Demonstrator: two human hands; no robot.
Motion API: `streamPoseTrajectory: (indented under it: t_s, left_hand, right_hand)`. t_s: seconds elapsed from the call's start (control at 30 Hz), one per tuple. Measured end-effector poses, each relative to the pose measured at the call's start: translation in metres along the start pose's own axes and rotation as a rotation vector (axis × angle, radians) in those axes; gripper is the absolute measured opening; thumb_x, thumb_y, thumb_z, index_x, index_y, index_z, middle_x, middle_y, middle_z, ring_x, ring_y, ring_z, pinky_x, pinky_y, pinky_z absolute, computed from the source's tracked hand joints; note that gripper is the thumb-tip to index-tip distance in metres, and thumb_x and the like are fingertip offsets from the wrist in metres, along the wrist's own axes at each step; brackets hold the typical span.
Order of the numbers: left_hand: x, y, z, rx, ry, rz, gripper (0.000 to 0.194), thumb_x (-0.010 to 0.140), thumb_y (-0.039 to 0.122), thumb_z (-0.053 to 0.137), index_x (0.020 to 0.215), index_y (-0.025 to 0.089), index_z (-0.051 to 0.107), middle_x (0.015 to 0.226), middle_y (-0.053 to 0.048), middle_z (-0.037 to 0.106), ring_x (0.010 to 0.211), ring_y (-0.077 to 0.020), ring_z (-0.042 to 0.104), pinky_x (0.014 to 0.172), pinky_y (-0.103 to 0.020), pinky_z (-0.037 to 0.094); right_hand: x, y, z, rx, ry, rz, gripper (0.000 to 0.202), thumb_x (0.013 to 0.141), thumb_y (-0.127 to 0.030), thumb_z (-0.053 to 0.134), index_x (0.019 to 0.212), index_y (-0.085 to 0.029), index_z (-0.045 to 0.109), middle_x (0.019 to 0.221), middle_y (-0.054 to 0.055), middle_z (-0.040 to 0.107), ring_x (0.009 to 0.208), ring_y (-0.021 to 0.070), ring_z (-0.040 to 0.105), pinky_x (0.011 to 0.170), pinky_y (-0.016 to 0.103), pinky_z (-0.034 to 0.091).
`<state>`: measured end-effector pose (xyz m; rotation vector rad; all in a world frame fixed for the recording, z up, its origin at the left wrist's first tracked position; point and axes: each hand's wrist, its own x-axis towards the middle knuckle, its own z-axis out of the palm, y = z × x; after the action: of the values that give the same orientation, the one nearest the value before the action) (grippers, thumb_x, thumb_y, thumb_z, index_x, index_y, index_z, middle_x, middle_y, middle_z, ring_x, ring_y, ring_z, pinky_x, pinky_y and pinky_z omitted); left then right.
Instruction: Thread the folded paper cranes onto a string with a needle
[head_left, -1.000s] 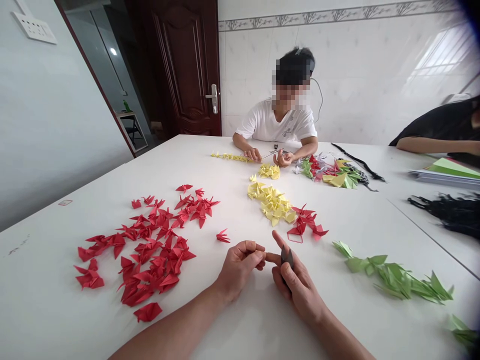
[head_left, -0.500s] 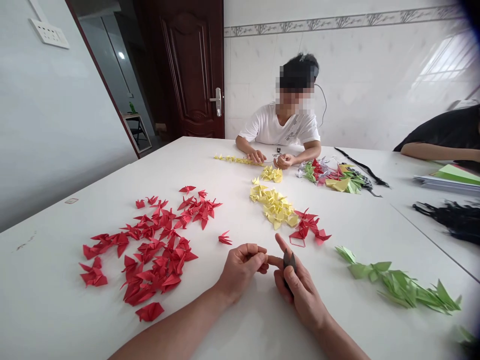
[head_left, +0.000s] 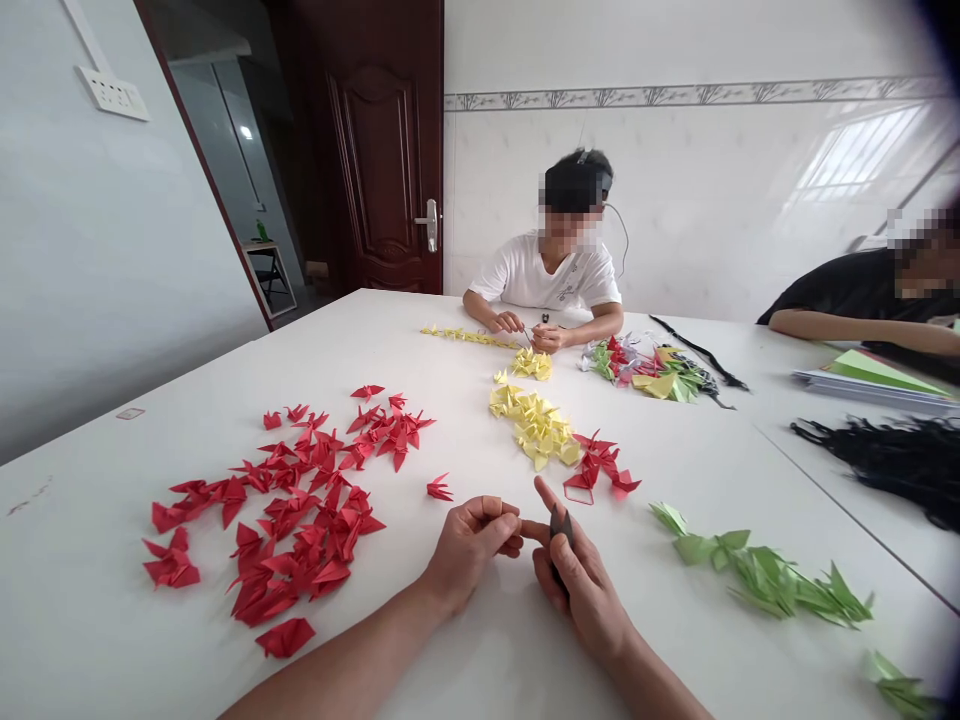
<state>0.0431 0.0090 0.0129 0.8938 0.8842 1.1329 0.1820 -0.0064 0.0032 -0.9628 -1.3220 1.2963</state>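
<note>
My right hand (head_left: 581,585) is closed around a pair of small dark thread snips (head_left: 561,528), their two pointed blades upward. Its index finger sticks out, and another finger reaches across to my left hand (head_left: 476,550). The left fingers are curled in a pinch at that fingertip; whatever is between them is too small to make out. Just beyond the hands lies a single red paper crane (head_left: 439,488). A large spread of red paper cranes (head_left: 315,540) covers the table to the left. Yellow paper cranes (head_left: 544,430) and a few red ones (head_left: 598,458) lie farther ahead.
A row of green paper cranes (head_left: 772,580) lies at right on the white table (head_left: 225,390). Behind it are black cords (head_left: 885,460) and a paper stack (head_left: 870,385). Across the table a person in white (head_left: 551,275) handles a yellow string; another person's arm (head_left: 862,328) rests at far right.
The view has tilted up and shifted slightly right, so things sit lower and further left. My hands keep nearly the same pose. The person across has brought both hands closer together.
</note>
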Motion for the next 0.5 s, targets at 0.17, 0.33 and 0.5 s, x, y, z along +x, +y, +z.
streamPoseTrajectory:
  t_s: [0.17,0.33,0.5]
  left_hand:
    - [0.0,0.0,-0.001,0.004,0.0,0.03,0.018,0.07,0.03,0.064,0.074,0.013,0.058,0.069,-0.005,0.065,0.063,-0.0116,0.055,0.067,-0.027,0.044]
    - [-0.003,-0.002,0.002,0.037,-0.022,0.027,0.025,0.071,0.034,0.062,0.085,0.013,0.056,0.076,-0.007,0.066,0.066,-0.0128,0.058,0.069,-0.029,0.046]
    - [-0.015,0.004,-0.011,0.517,0.231,0.437,0.023,0.079,0.03,0.05,0.096,0.015,0.057,0.082,-0.007,0.06,0.07,-0.0145,0.055,0.064,-0.029,0.046]
  right_hand:
    - [0.0,-0.004,0.001,0.068,-0.042,0.038,0.069,0.081,-0.054,0.044,0.139,-0.023,0.023,0.093,0.009,0.063,0.042,0.0053,0.026,0.039,0.022,0.02]
    - [0.0,-0.007,0.003,0.111,-0.019,0.069,0.068,0.079,-0.053,0.049,0.135,-0.022,0.029,0.089,0.006,0.063,0.04,0.0042,0.026,0.038,0.021,0.02]
    - [0.001,-0.011,0.006,0.106,0.091,0.115,0.073,0.07,-0.047,0.061,0.132,-0.02,0.033,0.091,0.007,0.065,0.041,0.004,0.027,0.037,0.021,0.022]
